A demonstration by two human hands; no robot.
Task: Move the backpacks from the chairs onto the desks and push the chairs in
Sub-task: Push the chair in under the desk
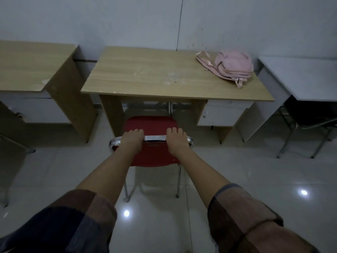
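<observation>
left hand (131, 138): on top rail of the red chair (151, 125), left of centre; grip holding the rail, fingers curled over its far side
right hand (176, 138): same rail, right of centre; grip holding the rail the same way
hands: apart, bare chrome rail showing between them
red chair: facing the middle bench (145, 75), front of seat under the bench edge, back and rear legs out on the floor (237, 179)
seat: bare
pink backpack (231, 65): lying flat on the middle bench, far right corner, near the wall (127, 21); one strap hangs toward the right bench edge
drawer unit (220, 114): under the bench, right side, just beside the chair
left bench (27, 64): wood top, separate, gap between it and the middle bench
right bench (306, 79): grey top, dark chair (306, 114) tucked under it
sleeves (242, 212): rolled, forearms bare
floor: glossy tile, two light reflections
</observation>
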